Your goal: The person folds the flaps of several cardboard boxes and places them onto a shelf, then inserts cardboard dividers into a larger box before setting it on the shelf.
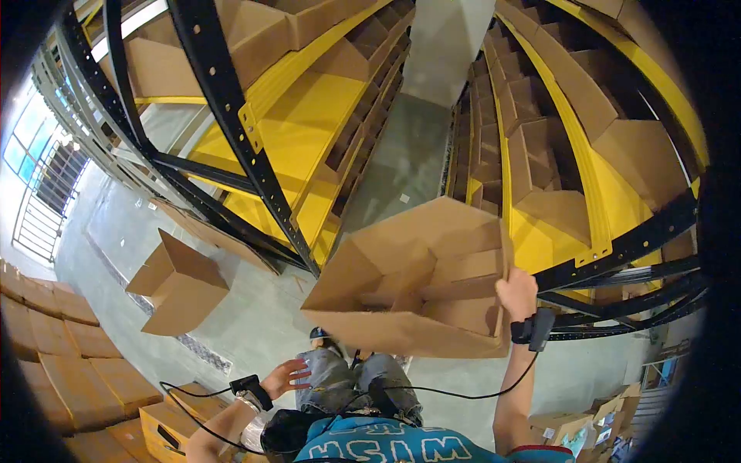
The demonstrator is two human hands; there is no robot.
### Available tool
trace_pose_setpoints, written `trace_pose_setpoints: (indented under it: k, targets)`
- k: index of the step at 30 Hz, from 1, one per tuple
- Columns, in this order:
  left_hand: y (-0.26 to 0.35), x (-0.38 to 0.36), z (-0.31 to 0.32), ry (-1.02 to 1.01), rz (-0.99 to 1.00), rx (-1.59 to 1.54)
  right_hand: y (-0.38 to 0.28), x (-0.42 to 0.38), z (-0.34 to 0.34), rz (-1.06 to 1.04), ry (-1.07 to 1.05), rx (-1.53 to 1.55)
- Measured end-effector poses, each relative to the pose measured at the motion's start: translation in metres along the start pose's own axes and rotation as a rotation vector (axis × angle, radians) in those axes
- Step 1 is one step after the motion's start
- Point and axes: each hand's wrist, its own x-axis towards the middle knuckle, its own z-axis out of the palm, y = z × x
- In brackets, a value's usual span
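A large open cardboard box [401, 332] is in front of me, tilted so its inside faces up toward me. Folded cardboard flaps or dividers show inside it. My right hand [515, 293] grips the box's right edge, fingers wrapped over the rim. Apart from the box, my left hand [285, 378] hangs near my left thigh with its fingers spread and nothing in it. Both wrists carry a black strapped device with a cable.
Yellow-decked racks [301, 116] with cardboard bins stand at left, more bins [544, 154] at right, with an aisle floor [405, 154] between. A bent cardboard piece [181, 285] lies on the floor at left. Stacked cartons [85, 355] fill the lower left; opened cartons [563, 428] sit lower right.
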Motion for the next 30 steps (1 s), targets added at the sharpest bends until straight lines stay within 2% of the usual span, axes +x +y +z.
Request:
trace_pose_setpoints:
  k: [5,9,10,13,16,20,22,23,24,26,28,30]
  targets:
    - [0.063,0.007,0.059,-0.102,-0.052,0.121,0.002,0.034,-0.037,0.175,0.039,0.075]
    - [0.110,0.014,0.063,-0.181,-0.113,0.191,0.010,0.045,-0.060,0.335,0.061,0.277]
    - [0.120,0.016,0.060,-0.164,-0.112,0.198,0.040,0.054,-0.040,0.347,0.188,0.264]
    - [0.140,0.021,0.046,-0.112,-0.055,0.188,0.040,0.061,-0.058,0.276,0.213,0.648]
    - [0.152,0.035,0.018,-0.082,0.020,0.066,0.008,0.087,-0.049,0.193,0.371,0.558]
    - [0.177,0.033,0.002,-0.012,0.116,-0.171,-0.033,0.146,-0.007,0.154,0.401,0.633]
    - [0.183,0.027,-0.007,-0.060,0.219,-0.262,-0.057,0.171,0.009,0.179,0.309,0.644]
    - [0.188,0.023,-0.007,0.037,0.227,-0.279,-0.070,0.183,0.011,0.189,0.267,0.649]
    - [0.186,0.021,-0.016,0.016,0.275,-0.321,-0.101,0.183,0.002,0.196,0.292,0.556]
    - [0.186,0.011,-0.017,0.088,0.323,-0.499,-0.107,0.229,0.053,0.200,0.218,0.586]
    - [0.180,0.009,-0.030,0.081,0.317,-0.718,-0.162,0.238,0.056,0.158,0.269,0.582]
    - [0.172,0.010,-0.043,0.110,0.334,-0.873,-0.201,0.284,0.098,0.170,0.166,0.489]
